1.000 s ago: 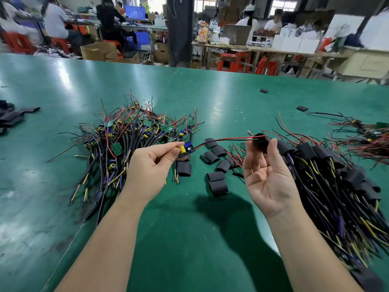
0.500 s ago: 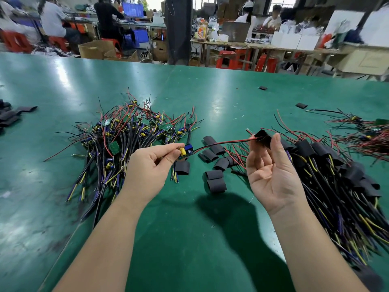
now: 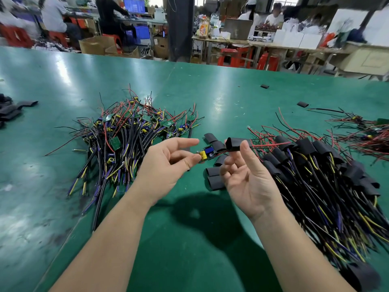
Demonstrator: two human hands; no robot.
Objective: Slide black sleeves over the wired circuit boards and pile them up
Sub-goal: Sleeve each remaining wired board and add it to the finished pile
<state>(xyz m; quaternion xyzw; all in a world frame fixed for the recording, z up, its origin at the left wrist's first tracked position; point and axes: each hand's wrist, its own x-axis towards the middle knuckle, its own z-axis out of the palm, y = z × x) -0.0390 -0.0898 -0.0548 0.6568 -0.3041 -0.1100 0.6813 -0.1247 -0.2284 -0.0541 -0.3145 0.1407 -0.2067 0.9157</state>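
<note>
View: head camera, looking down over both forearms.
Left hand (image 3: 168,165): thumb and a bent finger pinch one end of the circuit board; index finger stretched out, touching nothing.
Circuit board (image 3: 207,153): yellow and blue parts on top; held above the table between the two hands.
Right hand (image 3: 250,180): palm up; thumb and fingertips pinch the black sleeve, other fingers loosely curled.
Black sleeve (image 3: 235,143): just right of the board; a red wire (image 3: 266,145) leaves its far end.
Loose sleeves (image 3: 214,180): flat on the green table (image 3: 63,81), below the hands.
Unsleeved boards pile (image 3: 130,135): left of the hands.
Sleeved boards pile (image 3: 326,165): right of the hands.
</note>
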